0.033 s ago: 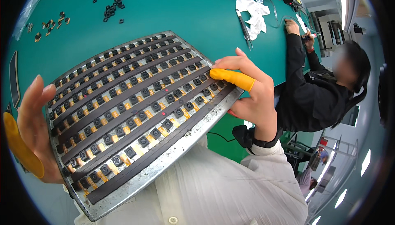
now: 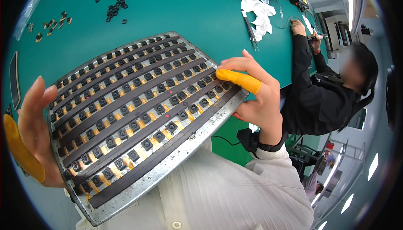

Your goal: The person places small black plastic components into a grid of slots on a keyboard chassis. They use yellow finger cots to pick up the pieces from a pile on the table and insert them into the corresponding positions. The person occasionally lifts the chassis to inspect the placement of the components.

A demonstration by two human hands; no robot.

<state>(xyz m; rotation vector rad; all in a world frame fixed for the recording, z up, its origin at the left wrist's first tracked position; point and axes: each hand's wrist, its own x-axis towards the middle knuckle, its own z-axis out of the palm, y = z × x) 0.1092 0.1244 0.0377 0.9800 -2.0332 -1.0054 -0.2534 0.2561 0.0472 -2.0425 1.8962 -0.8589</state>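
A metal tray [image 2: 170, 162] is tilted in front of me over my lap. Rows of small black square camera modules [image 2: 171, 126] with orange flex tails lie on it, between long dark strips [image 2: 145, 162]. My right hand [image 2: 263, 99] grips the right corner, its yellow-covered finger on the upper face and the thumb at the edge. At the left edge, my left hand [image 2: 40, 133] holds the tray's side, fingers pointing up and partly hidden behind it. One of its digits also wears a yellow finger cot [image 2: 25, 152].
On the green table [image 2: 180, 9] lie loose black parts [image 2: 115, 9] and small parts with gold tails [image 2: 52, 25]. Tweezers [image 2: 249, 28] rest beside a crumpled white cloth [image 2: 260, 13]. A phone-like slab [image 2: 15, 81] lies far left. A co-worker in black [image 2: 319, 91] sits at the right.
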